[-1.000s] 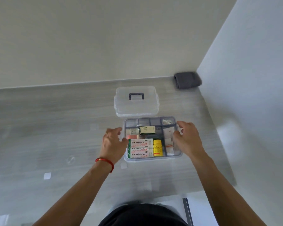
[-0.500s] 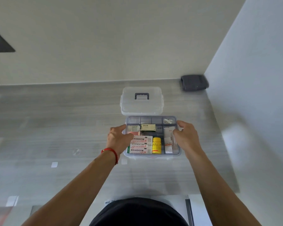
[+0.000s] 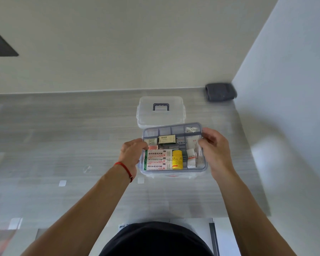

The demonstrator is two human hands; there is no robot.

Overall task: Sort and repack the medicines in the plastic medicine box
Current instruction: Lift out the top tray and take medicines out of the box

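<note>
- The left hand [image 3: 132,154] is closed on the left rim of a clear divided tray [image 3: 174,172], with a red cord [image 3: 124,168] worn at the wrist.
- The right hand [image 3: 215,152] is clamped on the tray's right rim, thumb over the edge and fingers [image 3: 210,136] curled along the outside.
- The tray is held between both hands, slightly tilted, above the lower part of the plastic medicine box [image 3: 174,176], which is seen just beneath its near edge on the grey table [image 3: 63,135].
- In the tray's near left compartment, white and red cartons [image 3: 157,159] are stacked flat; just beside them on the right a yellow bottle [image 3: 177,159] is laid.
- White sachets [image 3: 191,156] are seen in the right compartments, and a small beige box [image 3: 167,139] lies toward the far middle.
- The clear lid [image 3: 161,112], with its dark handle [image 3: 161,106] facing up, is placed on the table just behind the tray.
- A dark folded cloth [image 3: 221,92] is tucked in the far right corner, well apart from the box.
</note>
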